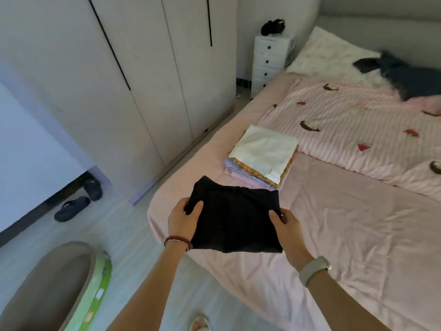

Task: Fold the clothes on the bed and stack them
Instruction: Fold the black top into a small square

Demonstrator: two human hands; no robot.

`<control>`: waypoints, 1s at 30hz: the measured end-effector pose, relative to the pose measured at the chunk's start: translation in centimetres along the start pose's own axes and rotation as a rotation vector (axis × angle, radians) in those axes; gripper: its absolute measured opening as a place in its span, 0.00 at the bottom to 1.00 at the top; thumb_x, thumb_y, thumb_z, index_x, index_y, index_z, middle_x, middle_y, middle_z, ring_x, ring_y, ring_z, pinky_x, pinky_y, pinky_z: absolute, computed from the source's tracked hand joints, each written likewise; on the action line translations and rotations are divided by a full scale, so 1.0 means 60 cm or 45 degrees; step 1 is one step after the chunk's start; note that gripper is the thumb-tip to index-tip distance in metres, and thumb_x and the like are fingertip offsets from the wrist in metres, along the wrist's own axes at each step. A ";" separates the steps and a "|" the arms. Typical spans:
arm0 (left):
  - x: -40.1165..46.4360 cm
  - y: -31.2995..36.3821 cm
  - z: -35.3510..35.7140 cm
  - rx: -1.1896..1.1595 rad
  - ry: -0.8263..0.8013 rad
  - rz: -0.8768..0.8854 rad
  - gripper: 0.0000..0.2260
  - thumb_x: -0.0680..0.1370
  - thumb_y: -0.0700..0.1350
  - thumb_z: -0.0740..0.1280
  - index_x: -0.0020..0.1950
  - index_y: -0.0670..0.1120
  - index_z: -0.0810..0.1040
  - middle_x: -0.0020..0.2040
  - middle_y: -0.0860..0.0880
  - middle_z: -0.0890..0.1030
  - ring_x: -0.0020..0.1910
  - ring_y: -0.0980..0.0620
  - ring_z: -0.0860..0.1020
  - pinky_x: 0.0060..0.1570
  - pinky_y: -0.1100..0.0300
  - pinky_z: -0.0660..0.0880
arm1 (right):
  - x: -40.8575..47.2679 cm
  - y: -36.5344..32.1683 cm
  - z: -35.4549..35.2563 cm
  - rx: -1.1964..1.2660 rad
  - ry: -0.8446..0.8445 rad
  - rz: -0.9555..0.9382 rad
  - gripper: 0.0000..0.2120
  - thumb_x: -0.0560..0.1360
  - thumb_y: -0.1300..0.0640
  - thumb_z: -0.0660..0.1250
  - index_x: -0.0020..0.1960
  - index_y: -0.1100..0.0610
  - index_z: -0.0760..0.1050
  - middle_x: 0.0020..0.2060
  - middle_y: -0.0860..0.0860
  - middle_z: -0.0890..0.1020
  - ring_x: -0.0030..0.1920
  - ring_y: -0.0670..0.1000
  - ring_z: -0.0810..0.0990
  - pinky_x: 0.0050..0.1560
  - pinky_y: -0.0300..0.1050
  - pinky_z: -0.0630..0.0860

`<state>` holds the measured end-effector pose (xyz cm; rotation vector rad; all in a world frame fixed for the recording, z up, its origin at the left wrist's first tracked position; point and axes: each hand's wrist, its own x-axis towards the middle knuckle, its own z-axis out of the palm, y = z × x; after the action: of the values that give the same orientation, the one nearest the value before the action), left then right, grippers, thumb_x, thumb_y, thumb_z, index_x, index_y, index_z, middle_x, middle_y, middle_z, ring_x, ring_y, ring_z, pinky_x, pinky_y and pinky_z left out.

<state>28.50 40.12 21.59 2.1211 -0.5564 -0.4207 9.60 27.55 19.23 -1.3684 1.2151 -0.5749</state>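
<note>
I'm holding the folded black garment (235, 220) above the bed (346, 235) corner, left hand (182, 222) and right hand (287, 226) each pinching a side edge, thumbs on top. The stack (263, 155) is lying at one o'clock, nearer my right hand.

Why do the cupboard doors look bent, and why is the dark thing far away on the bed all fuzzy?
Head view: the wide lens bends straight lines near the edges, so the cupboard leans and curves. The dark clothes at the far end of the bed are smeared, with soft edges. The black garment in the left hand and right hand shows almost no detail.
</note>
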 end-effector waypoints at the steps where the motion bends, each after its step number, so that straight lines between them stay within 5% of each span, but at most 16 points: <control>1: 0.040 0.005 -0.003 0.046 -0.049 0.050 0.09 0.78 0.50 0.63 0.53 0.47 0.74 0.43 0.51 0.75 0.43 0.52 0.72 0.44 0.64 0.68 | 0.011 -0.008 0.016 0.052 0.058 0.030 0.13 0.78 0.53 0.61 0.59 0.58 0.71 0.46 0.49 0.77 0.44 0.46 0.76 0.40 0.37 0.71; 9: 0.297 0.092 0.083 -0.009 -0.454 0.251 0.06 0.77 0.48 0.65 0.48 0.46 0.75 0.40 0.52 0.76 0.42 0.51 0.73 0.36 0.64 0.66 | 0.136 -0.063 0.055 0.260 0.408 0.121 0.10 0.78 0.53 0.61 0.58 0.55 0.69 0.46 0.49 0.77 0.45 0.48 0.76 0.44 0.43 0.72; 15: 0.457 0.167 0.223 -0.084 -0.652 0.265 0.06 0.77 0.46 0.64 0.50 0.45 0.74 0.47 0.47 0.77 0.45 0.48 0.74 0.44 0.57 0.69 | 0.319 -0.082 0.034 0.250 0.586 0.141 0.11 0.79 0.54 0.60 0.59 0.56 0.69 0.45 0.47 0.77 0.46 0.48 0.75 0.47 0.45 0.70; 26: 0.675 0.149 0.459 0.017 -0.640 0.166 0.06 0.79 0.43 0.60 0.50 0.41 0.72 0.45 0.43 0.74 0.45 0.46 0.72 0.43 0.56 0.67 | 0.631 -0.026 0.015 0.100 0.615 0.217 0.12 0.79 0.54 0.59 0.60 0.57 0.70 0.42 0.41 0.75 0.41 0.40 0.74 0.35 0.29 0.67; 30: 0.691 0.115 0.493 0.365 -0.524 0.189 0.15 0.79 0.44 0.60 0.64 0.41 0.69 0.60 0.40 0.73 0.57 0.40 0.72 0.55 0.48 0.69 | 0.652 0.001 0.026 0.045 0.650 0.394 0.15 0.77 0.54 0.63 0.62 0.57 0.68 0.51 0.50 0.75 0.49 0.50 0.75 0.42 0.38 0.70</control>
<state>47.43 -5.35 6.97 2.2526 -1.0572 -0.7369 24.35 -6.51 6.75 -1.0005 1.7795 -0.7437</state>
